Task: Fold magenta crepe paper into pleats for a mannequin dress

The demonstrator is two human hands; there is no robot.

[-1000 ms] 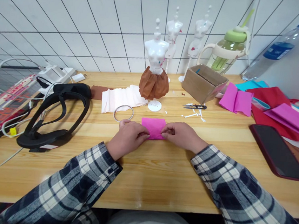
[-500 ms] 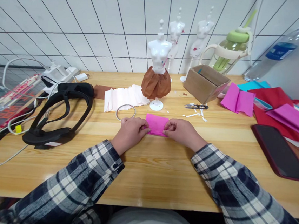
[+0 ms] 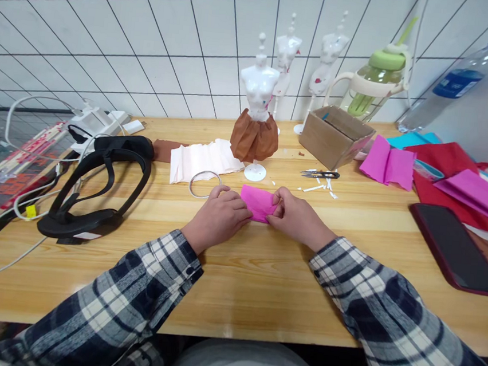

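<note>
A small folded piece of pink crepe paper (image 3: 258, 201) lies on the wooden table between my hands. My left hand (image 3: 220, 214) holds its left edge, fingers together and curved down over the corner; the thumb is hidden. On the other side, my right hand (image 3: 296, 218) pinches the right edge between thumb and fingers. A thin metal ring (image 3: 190, 187) lies just beyond my left hand, partly over pleated pale pink paper (image 3: 203, 159). Behind the crepe paper stands a white mini dress form (image 3: 259, 86) wearing a puffed brown paper skirt (image 3: 254, 138).
Black thread snips (image 3: 321, 174) lie among white paper scraps (image 3: 314, 187). Farther back are a cardboard box (image 3: 332, 137), two more dress forms and a green-lidded jug (image 3: 376, 83). A phone (image 3: 457, 247) and coloured papers sit right. A black headset strap (image 3: 96, 192) and cables lie left.
My left hand has flattened from a pinch, its fingers now lying over the left edge. The pink paper has tilted slightly, and my right hand has shifted its grip on the right edge.
</note>
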